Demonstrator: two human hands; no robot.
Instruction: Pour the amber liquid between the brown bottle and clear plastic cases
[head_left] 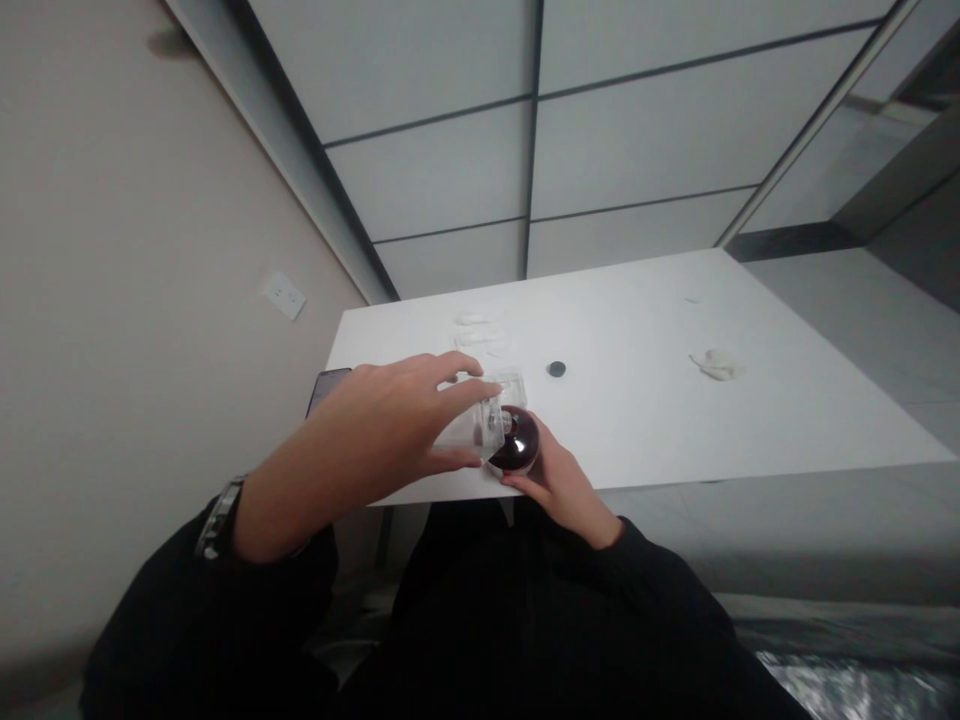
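My left hand (409, 415) is closed on a clear glass bottle (487, 430), which it tips on its side with the neck pointing right. That neck meets the mouth of a dark brown round bottle (517, 440); whether they touch or liquid flows I cannot tell. My right hand (559, 480) wraps around the brown bottle from the right, near the table's front edge. Just behind the bottles lies a clear plastic tray (514, 385). A small dark round cap (556, 369) rests on the table to their right.
The white table (630, 420) carries a phone (327, 385) at its left edge, partly behind my left forearm. Clear packaging (480, 335) lies toward the back. A crumpled whitish piece (718, 364) sits on the right. Wall and panelled doors (450, 180) bound the left and back.
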